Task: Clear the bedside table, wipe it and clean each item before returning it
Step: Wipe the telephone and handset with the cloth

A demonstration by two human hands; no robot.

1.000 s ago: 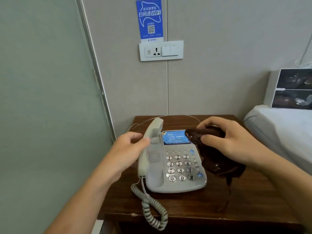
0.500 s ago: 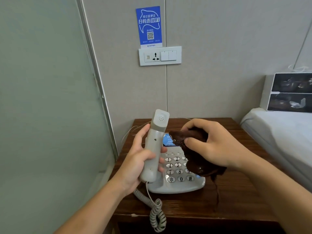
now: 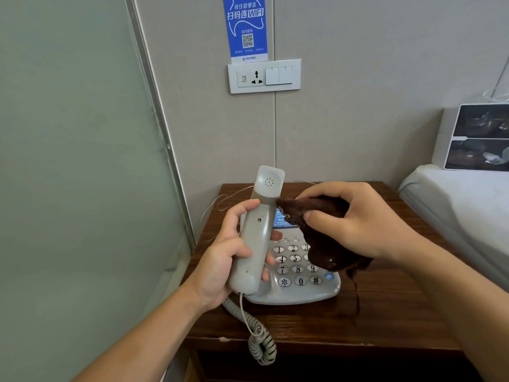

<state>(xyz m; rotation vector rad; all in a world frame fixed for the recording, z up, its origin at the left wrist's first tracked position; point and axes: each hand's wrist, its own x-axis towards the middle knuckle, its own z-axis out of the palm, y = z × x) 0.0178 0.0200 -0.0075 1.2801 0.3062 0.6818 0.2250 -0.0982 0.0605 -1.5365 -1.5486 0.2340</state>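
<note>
A grey desk phone base [image 3: 303, 290] with a numbered keypad sits on the dark wooden bedside table [image 3: 391, 307]. My left hand [image 3: 223, 260] grips the grey handset [image 3: 254, 232] upright above the base, earpiece end up. Its coiled cord [image 3: 261, 343] hangs over the table's front edge. My right hand [image 3: 355, 221] holds a bunched dark brown cloth [image 3: 322, 232], whose tip touches the handset's right side just below the earpiece. The cloth hides part of the keypad and the phone's blue label.
A frosted glass partition [image 3: 82, 175] stands close on the left. On the wall behind are a socket and switch plate [image 3: 264, 76] and a blue WiFi sign [image 3: 246, 26]. A white bed [image 3: 462, 210] lies on the right, with a dark printed card [image 3: 480, 136] at its head.
My left hand lifted the handset off the base and raised it upright. My right hand brought the cloth from the phone's label up against the handset.
</note>
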